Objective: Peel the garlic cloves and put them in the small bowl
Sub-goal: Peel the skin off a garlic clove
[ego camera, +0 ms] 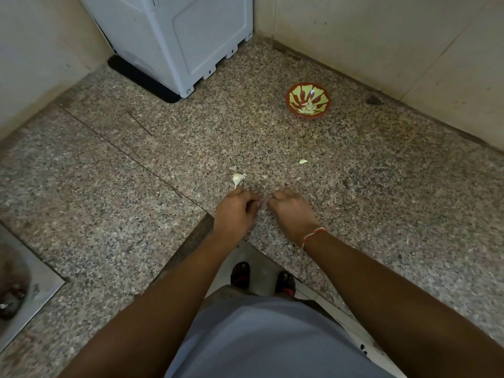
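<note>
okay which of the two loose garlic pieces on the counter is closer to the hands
The garlic piece with the papery tail, just beyond the left hand. The other piece lies farther off, toward the bowl.

Both forearms reached forward to frame centre. The left hand [236, 207] and right hand [290, 211] nearly met, fingers curled; contents indiscernible.

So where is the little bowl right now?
In the head view the small bowl sits on the granite counter, far right of the hands, near the back wall, right of the white appliance. Peeled garlic lies inside it.
</note>
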